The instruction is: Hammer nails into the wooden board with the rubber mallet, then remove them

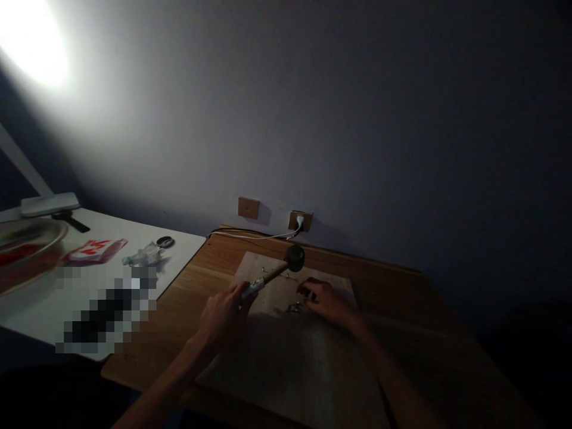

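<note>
Head cam: left hand (222,319) is closed tight around a mallet (277,271), its dark head raised over a wooden board (279,292). Right hand (328,304) is loosely curled, not gripping anything, right by some small metal bits (295,308) on the board, just across from the mallet.
</note>
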{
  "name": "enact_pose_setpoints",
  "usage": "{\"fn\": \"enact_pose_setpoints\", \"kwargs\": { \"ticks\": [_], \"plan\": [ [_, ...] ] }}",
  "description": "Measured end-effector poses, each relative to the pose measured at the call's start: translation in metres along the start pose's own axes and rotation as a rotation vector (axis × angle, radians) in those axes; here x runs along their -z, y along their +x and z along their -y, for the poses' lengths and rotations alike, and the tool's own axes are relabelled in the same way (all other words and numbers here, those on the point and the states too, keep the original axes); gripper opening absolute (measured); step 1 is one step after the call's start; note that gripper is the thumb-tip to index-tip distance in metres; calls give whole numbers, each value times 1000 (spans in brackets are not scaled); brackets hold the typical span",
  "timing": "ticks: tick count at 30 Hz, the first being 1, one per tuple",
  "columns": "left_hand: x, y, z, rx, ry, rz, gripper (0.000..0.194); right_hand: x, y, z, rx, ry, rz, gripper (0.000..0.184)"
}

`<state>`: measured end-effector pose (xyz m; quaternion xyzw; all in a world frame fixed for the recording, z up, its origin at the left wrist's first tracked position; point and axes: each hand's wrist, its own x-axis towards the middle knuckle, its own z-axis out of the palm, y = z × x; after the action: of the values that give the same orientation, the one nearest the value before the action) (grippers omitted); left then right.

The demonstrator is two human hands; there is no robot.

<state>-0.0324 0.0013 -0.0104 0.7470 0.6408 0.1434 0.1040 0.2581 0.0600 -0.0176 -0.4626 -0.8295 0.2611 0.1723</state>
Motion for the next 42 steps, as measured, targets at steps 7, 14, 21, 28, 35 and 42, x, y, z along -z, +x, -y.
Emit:
{"fn": "enact_pose_setpoints", "kwargs": {
  "ticks": [7, 14, 21, 28, 35, 42],
  "plan": [
    [-4, -2, 10, 100, -97, 18, 34, -12, -5, 12, 61, -61, 75, 25],
    [-5, -10, 19, 129, -146, 62, 32, -10, 17, -16, 20, 31, -228, 30],
    [-8, -13, 24, 116, -148, 19, 33, -11, 45, -32, 67, 56, -265, 43],
    [-5, -15, 26, 137, -165, 16, 33, -16, 51, -33, 87, 45, -224, 41],
    [-10, -16, 30, 118, -157, -4, 32, -15, 50, -27, 51, 4, -167, 36],
    [-2, -13, 19, 79, -155, 26, 31, -14, 54, -29, -74, -84, -161, 41]
  ]
}}
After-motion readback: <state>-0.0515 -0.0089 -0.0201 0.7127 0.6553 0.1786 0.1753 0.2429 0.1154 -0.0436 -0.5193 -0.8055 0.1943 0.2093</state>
